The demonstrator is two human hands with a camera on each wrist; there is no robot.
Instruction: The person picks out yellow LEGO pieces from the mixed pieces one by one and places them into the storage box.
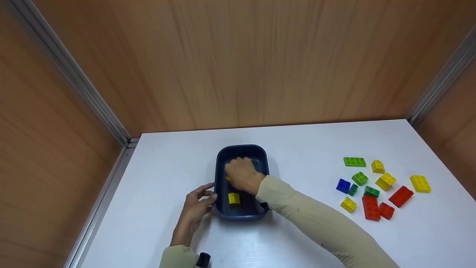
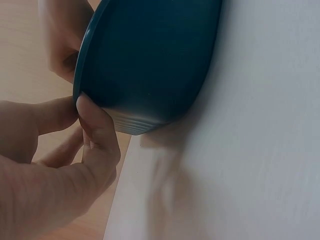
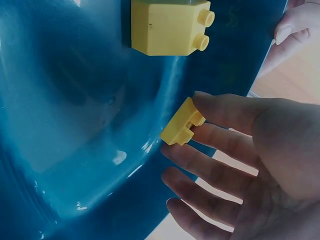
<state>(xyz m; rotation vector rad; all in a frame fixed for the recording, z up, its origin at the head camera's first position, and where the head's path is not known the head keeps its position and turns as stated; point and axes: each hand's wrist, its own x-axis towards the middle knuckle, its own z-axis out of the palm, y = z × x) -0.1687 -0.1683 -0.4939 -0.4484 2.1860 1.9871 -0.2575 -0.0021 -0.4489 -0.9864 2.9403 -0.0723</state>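
A dark blue plastic tray (image 1: 241,217) stands on the table. My left hand (image 1: 197,206) pinches its left rim, with thumb and fingertips at the edge in the left wrist view. Inside the tray is my right hand (image 1: 243,174), its back hiding most of the fingers in the head view. Between thumb and fingers it pinches a small yellow toy brick (image 3: 183,123) close to the tray's inner wall. Another yellow toy brick (image 1: 234,198), with a sloped side and two studs, lies on the tray floor nearer the person.
To the right on the white table (image 1: 297,149) lie several loose toy bricks, among them a blue brick (image 1: 343,185), a flat light green brick (image 1: 354,161), a red brick (image 1: 371,208) and a yellow brick (image 1: 420,184). A wooden panel (image 1: 260,67) rises behind the table.
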